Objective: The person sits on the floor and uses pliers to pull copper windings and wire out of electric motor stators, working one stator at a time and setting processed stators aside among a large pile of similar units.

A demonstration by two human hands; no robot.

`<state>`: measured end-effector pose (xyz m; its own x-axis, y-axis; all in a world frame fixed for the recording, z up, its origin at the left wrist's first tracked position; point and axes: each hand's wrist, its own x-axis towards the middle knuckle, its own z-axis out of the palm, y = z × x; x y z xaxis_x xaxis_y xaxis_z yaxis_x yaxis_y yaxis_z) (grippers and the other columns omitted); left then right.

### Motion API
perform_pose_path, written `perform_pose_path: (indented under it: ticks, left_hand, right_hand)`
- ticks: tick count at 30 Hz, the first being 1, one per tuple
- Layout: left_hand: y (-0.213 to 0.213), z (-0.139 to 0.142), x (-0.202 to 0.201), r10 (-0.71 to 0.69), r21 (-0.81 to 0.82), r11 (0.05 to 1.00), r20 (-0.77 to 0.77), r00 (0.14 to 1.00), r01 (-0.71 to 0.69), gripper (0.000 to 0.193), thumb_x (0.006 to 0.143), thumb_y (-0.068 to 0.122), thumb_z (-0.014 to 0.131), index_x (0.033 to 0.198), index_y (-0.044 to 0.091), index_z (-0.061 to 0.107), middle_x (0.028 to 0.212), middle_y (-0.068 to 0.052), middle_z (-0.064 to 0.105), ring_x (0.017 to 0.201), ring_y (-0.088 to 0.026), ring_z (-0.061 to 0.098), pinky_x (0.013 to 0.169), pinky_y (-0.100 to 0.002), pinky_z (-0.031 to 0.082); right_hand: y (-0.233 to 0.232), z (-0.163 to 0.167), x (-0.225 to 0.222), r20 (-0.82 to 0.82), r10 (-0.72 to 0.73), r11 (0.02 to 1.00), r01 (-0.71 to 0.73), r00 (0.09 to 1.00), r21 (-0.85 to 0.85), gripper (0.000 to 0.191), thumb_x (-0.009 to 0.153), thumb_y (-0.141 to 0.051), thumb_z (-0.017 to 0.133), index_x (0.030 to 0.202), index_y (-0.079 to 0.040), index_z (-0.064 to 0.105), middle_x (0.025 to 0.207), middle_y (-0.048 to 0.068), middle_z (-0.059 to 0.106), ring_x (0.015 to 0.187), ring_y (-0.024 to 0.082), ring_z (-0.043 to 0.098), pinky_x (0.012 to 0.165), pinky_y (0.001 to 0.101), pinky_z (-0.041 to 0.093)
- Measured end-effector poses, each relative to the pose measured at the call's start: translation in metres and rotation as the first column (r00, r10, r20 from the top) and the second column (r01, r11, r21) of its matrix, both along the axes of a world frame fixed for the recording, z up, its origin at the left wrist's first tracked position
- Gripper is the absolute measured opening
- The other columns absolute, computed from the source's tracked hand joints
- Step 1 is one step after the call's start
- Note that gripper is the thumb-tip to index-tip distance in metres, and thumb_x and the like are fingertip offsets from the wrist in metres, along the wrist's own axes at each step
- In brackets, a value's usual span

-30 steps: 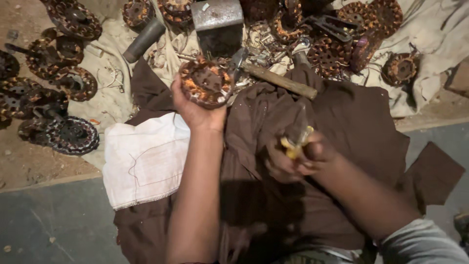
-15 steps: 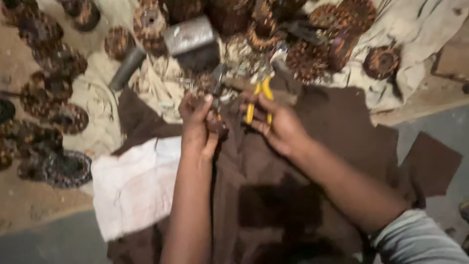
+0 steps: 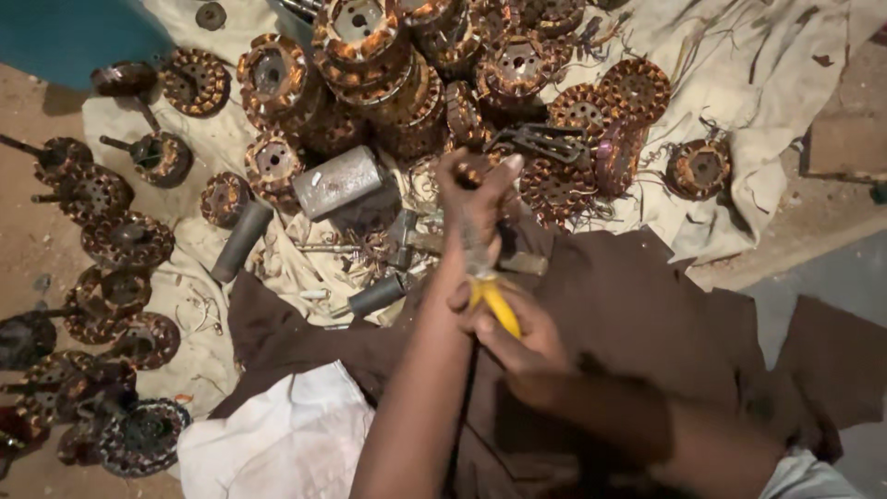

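- My left hand (image 3: pixel 476 199) is raised over the brown cloth (image 3: pixel 637 305), its grip closed around something small and dark that I cannot make out behind the fingers.
- My right hand (image 3: pixel 508 337), just below that grip, pinches the yellow-handled pliers (image 3: pixel 494 303); their jaws are hidden behind the left wrist.
- Beyond the left grip lies a heap of copper-wound stators (image 3: pixel 407 65) on a pale sheet (image 3: pixel 739 65).
- Left of the grip, a grey metal block (image 3: pixel 337 180) and a dark cylinder (image 3: pixel 240 242) rest on the sheet.
- A white cloth (image 3: pixel 277 444), below and left of both grips, is cut off by the frame's edge.
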<state>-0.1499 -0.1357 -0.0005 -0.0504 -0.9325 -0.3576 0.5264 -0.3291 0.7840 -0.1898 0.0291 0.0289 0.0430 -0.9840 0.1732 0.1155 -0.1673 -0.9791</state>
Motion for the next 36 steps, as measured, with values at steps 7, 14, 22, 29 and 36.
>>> perform_pose_path:
  ticks: [7,14,22,29,36]
  left_hand:
    - [-0.043,-0.034,-0.003,-0.118,0.058,0.993,0.38,0.917,0.104,0.087,0.078,0.04,0.085,0.139,0.005,0.034,0.122,-0.022,0.059,0.103,-0.029,0.063,0.091,-0.04,0.053]
    - [-0.084,-0.045,0.002,-0.005,0.041,0.999,0.499,0.867,-0.018,0.072,0.077,0.046,0.084,0.122,0.0,0.052,0.11,-0.017,0.066,0.085,-0.031,0.071,0.077,-0.046,0.057]
    - [-0.116,-0.052,-0.018,0.082,-0.132,0.988,0.882,0.465,0.076,0.042,0.084,0.042,0.079,0.1,0.004,0.072,0.094,-0.017,0.076,0.088,-0.035,0.072,0.079,-0.044,0.054]
    - [-0.085,-0.08,0.016,-0.239,-0.133,0.947,0.318,0.918,0.292,0.042,0.093,0.019,0.07,0.129,-0.001,0.061,0.111,-0.009,0.073,0.099,-0.019,0.067,0.089,-0.033,0.053]
    - [-0.041,-0.089,0.005,-0.387,-0.161,0.908,0.026,0.922,0.386,0.059,0.098,0.021,0.072,0.145,-0.008,0.052,0.126,-0.012,0.068,0.113,-0.02,0.064,0.104,-0.034,0.049]
  right_hand:
    - [0.0,0.001,-0.011,0.215,0.065,0.98,-0.103,0.975,0.172,0.034,0.106,-0.036,0.061,0.108,-0.002,0.063,0.116,0.011,0.064,0.101,0.017,0.059,0.095,0.0344,0.049]
    - [-0.008,-0.012,-0.007,0.357,0.108,0.902,-0.243,0.928,0.357,0.043,0.101,-0.036,0.065,0.122,0.001,0.063,0.105,0.004,0.062,0.093,0.012,0.054,0.087,0.0306,0.047]
    - [-0.019,-0.028,-0.012,0.354,-0.057,0.854,-0.138,0.934,0.502,0.035,0.098,-0.037,0.066,0.103,-0.003,0.061,0.115,0.005,0.065,0.092,0.012,0.056,0.084,0.0314,0.047]
    - [-0.026,0.003,-0.014,0.413,0.047,0.795,-0.284,0.91,0.536,0.043,0.097,-0.038,0.065,0.122,-0.003,0.061,0.107,0.004,0.059,0.095,0.011,0.053,0.087,0.0304,0.044]
    - [-0.033,0.019,-0.018,0.336,0.139,0.85,-0.286,0.932,0.442,0.03,0.103,-0.029,0.057,0.119,-0.004,0.061,0.109,0.006,0.06,0.102,0.013,0.057,0.094,0.0313,0.047]
